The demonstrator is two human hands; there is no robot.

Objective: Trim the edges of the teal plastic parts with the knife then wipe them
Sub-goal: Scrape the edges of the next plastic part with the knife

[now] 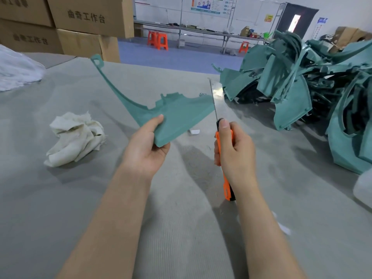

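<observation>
left hand (148, 141) pinches teal part (175, 115) above tabletop (181, 228) | right hand (234, 150) wrapped round knife (223, 150), blade up beside part's right edge | stage: trimming, seemingly early | left: wipe with rag (75, 137); pile of parts (302, 87) waits

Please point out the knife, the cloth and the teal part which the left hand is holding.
knife (227, 187), head view, lower end of its orange handle.
cloth (75, 137), head view, middle of the crumpled white bundle.
teal part (177, 115), head view, its wide flat panel.
</observation>
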